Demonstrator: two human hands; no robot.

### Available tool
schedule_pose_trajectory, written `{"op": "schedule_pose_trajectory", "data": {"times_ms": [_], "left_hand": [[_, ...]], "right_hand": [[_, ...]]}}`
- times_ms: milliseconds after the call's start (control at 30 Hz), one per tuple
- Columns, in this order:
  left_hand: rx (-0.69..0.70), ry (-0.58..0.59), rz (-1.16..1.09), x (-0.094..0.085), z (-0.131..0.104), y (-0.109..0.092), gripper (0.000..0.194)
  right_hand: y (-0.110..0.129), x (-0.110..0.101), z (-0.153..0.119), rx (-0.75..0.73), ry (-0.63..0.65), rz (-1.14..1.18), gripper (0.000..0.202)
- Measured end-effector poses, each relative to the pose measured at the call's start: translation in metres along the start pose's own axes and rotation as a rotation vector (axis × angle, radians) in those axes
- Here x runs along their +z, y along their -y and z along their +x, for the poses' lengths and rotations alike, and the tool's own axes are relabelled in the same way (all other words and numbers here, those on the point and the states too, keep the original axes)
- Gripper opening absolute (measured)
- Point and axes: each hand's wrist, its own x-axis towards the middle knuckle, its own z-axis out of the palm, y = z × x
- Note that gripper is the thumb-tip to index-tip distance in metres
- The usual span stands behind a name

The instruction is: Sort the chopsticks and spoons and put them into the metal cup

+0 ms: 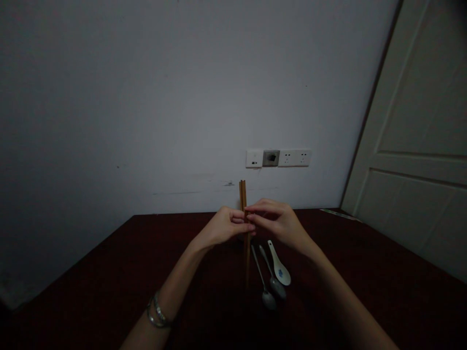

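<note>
Several wooden chopsticks (243, 194) stand nearly upright in a bundle at the middle of the head view. My left hand (224, 226) is closed round them, thumb in front. From the other side, my right hand (277, 221) pinches the bundle with thumb and fingertips. Below the hands, two metal spoons, one long and thin (268, 299) and one wider (277, 288), lie on the dark red table (175, 301). A white soup spoon (280, 272) with a blue mark lies to their right. Behind my hands a pale object is mostly hidden.
A white wall (182, 97) rises behind the table, with sockets and a switch (270, 158) low on it. To the right is a pale panelled door (412, 194). A flat strip (339, 214) lies by the table's back right corner.
</note>
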Motion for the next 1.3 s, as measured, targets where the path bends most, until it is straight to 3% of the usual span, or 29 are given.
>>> {"op": "schedule_pose_trajectory", "data": {"times_ms": [300,500,633,733,800,967,1100,1300], "left_hand": [[0.014,-0.005,0.013,-0.001,0.0,0.0,0.018],[-0.005,-0.048,0.033,-0.008,-0.001,-0.003,0.024],[0.009,-0.096,0.025,-0.018,-0.002,-0.006,0.025],[0.017,-0.139,0.043,-0.025,-0.003,-0.007,0.025],[0.011,-0.156,0.049,-0.027,-0.004,-0.007,0.026],[0.008,-0.151,0.046,-0.03,-0.003,-0.005,0.026],[0.027,-0.155,0.044,-0.032,-0.002,-0.002,0.026],[0.013,-0.166,0.035,-0.032,-0.001,-0.001,0.024]], "right_hand": [[0.002,0.0,-0.001,0.03,0.003,-0.015,0.02],[-0.003,-0.013,-0.001,0.245,-0.067,0.031,0.031],[-0.021,-0.013,-0.002,0.364,0.187,0.142,0.033],[-0.032,0.002,-0.003,0.415,0.365,0.254,0.034],[-0.036,0.015,-0.004,0.399,0.407,0.31,0.036],[-0.04,0.036,-0.005,0.325,0.31,0.24,0.029],[-0.045,0.041,-0.006,0.334,0.223,0.198,0.028],[-0.05,0.047,-0.006,0.324,0.196,0.155,0.028]]}}
